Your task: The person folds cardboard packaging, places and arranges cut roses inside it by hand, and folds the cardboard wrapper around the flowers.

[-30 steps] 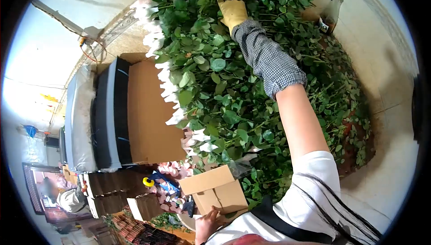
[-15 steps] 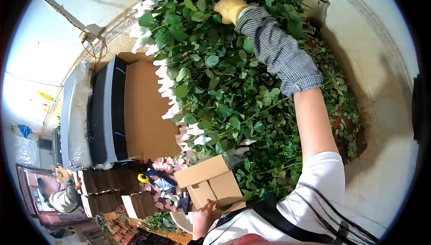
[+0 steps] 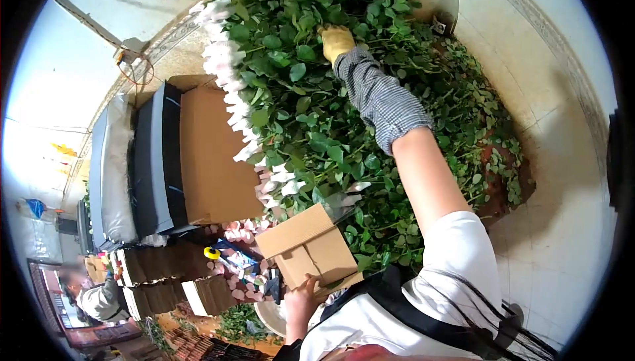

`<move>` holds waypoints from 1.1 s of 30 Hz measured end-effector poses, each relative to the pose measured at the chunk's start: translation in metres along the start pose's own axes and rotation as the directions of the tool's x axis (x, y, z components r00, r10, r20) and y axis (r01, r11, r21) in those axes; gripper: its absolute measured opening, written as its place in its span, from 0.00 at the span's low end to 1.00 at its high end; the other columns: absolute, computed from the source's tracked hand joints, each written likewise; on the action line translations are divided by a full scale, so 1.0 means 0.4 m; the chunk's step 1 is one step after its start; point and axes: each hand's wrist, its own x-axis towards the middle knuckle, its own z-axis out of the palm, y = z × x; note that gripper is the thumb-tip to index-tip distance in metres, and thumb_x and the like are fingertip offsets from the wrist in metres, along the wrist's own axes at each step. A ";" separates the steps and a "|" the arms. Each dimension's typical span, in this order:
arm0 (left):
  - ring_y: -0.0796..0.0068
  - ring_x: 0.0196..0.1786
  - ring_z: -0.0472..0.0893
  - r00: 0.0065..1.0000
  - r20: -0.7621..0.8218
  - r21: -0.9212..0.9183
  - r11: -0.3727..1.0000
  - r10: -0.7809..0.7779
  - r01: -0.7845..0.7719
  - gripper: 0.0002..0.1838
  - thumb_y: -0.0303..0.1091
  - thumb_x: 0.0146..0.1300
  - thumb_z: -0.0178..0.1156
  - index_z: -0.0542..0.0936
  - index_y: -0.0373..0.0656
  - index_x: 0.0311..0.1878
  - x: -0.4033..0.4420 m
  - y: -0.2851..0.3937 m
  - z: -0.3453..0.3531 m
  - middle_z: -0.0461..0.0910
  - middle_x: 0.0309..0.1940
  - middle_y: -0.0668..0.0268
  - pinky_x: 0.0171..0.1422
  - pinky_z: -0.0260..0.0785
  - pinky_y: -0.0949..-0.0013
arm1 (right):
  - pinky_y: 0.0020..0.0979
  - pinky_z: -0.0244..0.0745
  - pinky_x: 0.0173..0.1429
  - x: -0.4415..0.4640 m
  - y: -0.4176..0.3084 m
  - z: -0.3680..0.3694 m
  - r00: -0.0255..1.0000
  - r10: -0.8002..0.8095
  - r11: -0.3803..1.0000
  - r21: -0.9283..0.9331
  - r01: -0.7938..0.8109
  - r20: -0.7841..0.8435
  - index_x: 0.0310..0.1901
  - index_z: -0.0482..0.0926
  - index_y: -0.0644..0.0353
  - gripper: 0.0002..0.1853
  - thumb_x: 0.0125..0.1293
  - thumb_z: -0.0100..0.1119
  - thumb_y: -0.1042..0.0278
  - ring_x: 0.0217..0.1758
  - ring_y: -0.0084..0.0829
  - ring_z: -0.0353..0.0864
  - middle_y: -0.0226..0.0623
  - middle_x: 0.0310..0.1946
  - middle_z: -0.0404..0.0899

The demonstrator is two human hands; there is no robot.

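Note:
My right hand (image 3: 337, 41), in a yellow glove below a checked sleeve, is in the upper part of a large pile of leafy green stems (image 3: 311, 116). Its fingers curl down into the leaves, and what they grip is hidden. White wrapped flower heads (image 3: 228, 63) line the pile's left side. My bare left hand (image 3: 302, 301) holds a folded piece of brown cardboard (image 3: 317, 248) by its lower edge, close to my body, with fingers on its face.
Left of the pile stand a large brown cardboard panel (image 3: 215, 156) and black and grey boxes (image 3: 152, 159). Below are cardboard stacks (image 3: 162, 265), pink petals and a yellow-and-blue tool (image 3: 228, 255). A glass bottle (image 3: 447, 9) stands upper right. Another person (image 3: 99, 298) is far left.
My right hand has moved a little lower in the view, its fingers now in the leaves. The view has shifted slightly. My left hand keeps hold of the cardboard.

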 end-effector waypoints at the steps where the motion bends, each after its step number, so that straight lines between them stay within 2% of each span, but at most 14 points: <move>1: 0.67 0.31 0.88 1.000 -0.015 0.008 1.000 -0.017 0.017 0.29 0.52 0.47 0.76 0.81 0.50 0.50 0.003 0.009 -0.005 0.88 0.41 0.66 0.32 0.80 0.65 | 0.42 0.55 0.81 -0.018 -0.011 -0.059 1.000 0.001 0.998 -0.055 -0.002 -0.023 0.75 0.62 0.53 0.32 0.70 0.55 0.66 0.75 0.40 0.66 0.42 0.73 0.65; 3: 0.66 0.32 0.88 1.000 -0.016 0.019 1.000 -0.017 0.018 0.29 0.52 0.44 0.78 0.80 0.50 0.49 0.002 0.019 -0.018 0.87 0.45 0.65 0.33 0.80 0.66 | 0.41 0.62 0.75 -0.104 -0.044 -0.163 0.941 -0.028 0.992 -0.122 -0.015 -0.337 0.69 0.67 0.59 0.39 0.57 0.71 0.58 0.66 0.40 0.74 0.45 0.62 0.75; 4: 0.66 0.33 0.88 0.999 -0.024 0.032 0.999 -0.023 0.024 0.30 0.51 0.42 0.79 0.79 0.50 0.47 0.006 0.025 -0.021 0.87 0.49 0.63 0.35 0.80 0.67 | 0.40 0.66 0.70 -0.111 -0.054 -0.156 0.847 -0.057 0.989 -0.147 -0.026 -0.529 0.65 0.71 0.57 0.32 0.60 0.68 0.60 0.61 0.37 0.77 0.40 0.54 0.79; 6: 0.66 0.32 0.88 1.000 -0.016 0.013 1.000 -0.022 0.022 0.29 0.50 0.43 0.79 0.79 0.50 0.47 0.010 0.031 -0.031 0.87 0.48 0.63 0.34 0.80 0.66 | 0.40 0.67 0.68 -0.155 -0.090 -0.158 0.803 -0.066 0.995 -0.102 0.006 -0.593 0.63 0.72 0.57 0.25 0.65 0.63 0.63 0.59 0.35 0.78 0.37 0.53 0.80; 10: 0.67 0.30 0.88 0.999 -0.009 0.012 0.999 -0.045 0.045 0.29 0.51 0.43 0.78 0.79 0.50 0.47 0.002 0.029 -0.032 0.88 0.43 0.64 0.32 0.79 0.66 | 0.40 0.62 0.74 -0.192 -0.090 -0.066 0.969 -0.047 0.987 -0.162 0.007 -0.243 0.66 0.71 0.54 0.21 0.73 0.51 0.68 0.62 0.34 0.76 0.35 0.58 0.79; 11: 0.67 0.30 0.88 0.999 -0.042 -0.002 1.000 -0.025 0.024 0.29 0.51 0.44 0.78 0.80 0.50 0.47 0.002 0.024 -0.024 0.88 0.41 0.65 0.32 0.79 0.66 | 0.42 0.54 0.79 -0.101 -0.049 0.061 0.993 -0.004 0.992 0.127 0.018 -0.114 0.73 0.65 0.51 0.25 0.76 0.47 0.65 0.71 0.34 0.68 0.37 0.66 0.73; 14: 0.68 0.30 0.87 0.994 -0.110 -0.018 1.000 0.002 -0.005 0.30 0.52 0.43 0.79 0.80 0.50 0.48 -0.003 0.015 -0.008 0.88 0.39 0.66 0.32 0.79 0.67 | 0.43 0.49 0.81 -0.118 -0.041 0.008 0.931 -0.103 0.927 -0.374 -0.038 -0.350 0.79 0.54 0.47 0.30 0.78 0.43 0.65 0.78 0.40 0.58 0.35 0.77 0.61; 16: 0.68 0.29 0.87 0.997 -0.042 -0.014 0.998 -0.060 0.060 0.31 0.51 0.43 0.79 0.80 0.47 0.49 -0.010 0.000 0.021 0.88 0.37 0.67 0.32 0.79 0.67 | 0.44 0.51 0.80 -0.071 -0.030 -0.046 0.898 -0.031 0.930 -0.342 -0.135 -0.438 0.78 0.56 0.47 0.29 0.77 0.43 0.65 0.78 0.40 0.58 0.31 0.77 0.59; 20: 0.68 0.30 0.87 0.997 -0.068 0.006 1.000 -0.020 0.021 0.30 0.51 0.43 0.79 0.80 0.48 0.48 -0.009 0.003 0.014 0.88 0.39 0.67 0.32 0.79 0.66 | 0.41 0.73 0.67 0.060 0.009 -0.066 0.991 -0.111 0.975 -0.201 0.094 -0.079 0.68 0.73 0.51 0.23 0.72 0.51 0.71 0.61 0.38 0.81 0.39 0.58 0.81; 22: 0.68 0.30 0.87 0.998 -0.035 0.031 0.998 -0.051 0.052 0.30 0.51 0.43 0.79 0.80 0.49 0.48 -0.001 0.003 0.009 0.88 0.40 0.67 0.32 0.79 0.66 | 0.43 0.82 0.52 0.114 -0.012 -0.098 0.953 -0.142 0.975 -0.207 0.087 -0.268 0.50 0.85 0.54 0.13 0.69 0.53 0.72 0.49 0.41 0.86 0.41 0.45 0.87; 26: 0.69 0.31 0.87 0.998 -0.052 -0.002 1.000 -0.017 0.017 0.29 0.51 0.41 0.80 0.80 0.50 0.46 0.006 0.008 0.002 0.88 0.45 0.66 0.33 0.80 0.67 | 0.41 0.84 0.48 0.004 -0.094 -0.293 0.787 -0.304 0.951 -0.133 0.278 -0.537 0.48 0.86 0.54 0.13 0.67 0.55 0.74 0.45 0.39 0.88 0.42 0.42 0.87; 28: 0.69 0.31 0.88 0.997 -0.068 0.002 1.000 -0.029 0.029 0.29 0.51 0.41 0.79 0.80 0.50 0.46 0.007 0.017 -0.008 0.87 0.46 0.66 0.33 0.80 0.67 | 0.42 0.85 0.48 -0.057 -0.133 -0.357 0.813 -0.325 0.945 -0.145 0.292 -0.483 0.51 0.85 0.53 0.14 0.66 0.57 0.72 0.46 0.42 0.88 0.42 0.45 0.86; 31: 0.68 0.32 0.88 1.000 -0.027 -0.004 1.000 -0.003 0.003 0.29 0.50 0.42 0.79 0.80 0.50 0.47 0.003 0.006 -0.001 0.87 0.49 0.64 0.34 0.80 0.67 | 0.43 0.79 0.62 -0.115 -0.102 -0.332 0.889 -0.377 0.912 0.064 0.405 -0.260 0.56 0.82 0.55 0.15 0.70 0.55 0.68 0.55 0.44 0.84 0.42 0.55 0.83; 33: 0.67 0.32 0.88 0.999 -0.038 -0.008 1.000 0.019 -0.020 0.30 0.50 0.42 0.79 0.80 0.49 0.48 -0.002 -0.009 0.010 0.87 0.49 0.63 0.34 0.80 0.67 | 0.42 0.75 0.66 -0.143 -0.075 -0.256 0.952 -0.299 0.872 0.390 0.297 -0.059 0.61 0.79 0.55 0.19 0.71 0.55 0.68 0.60 0.46 0.80 0.45 0.57 0.82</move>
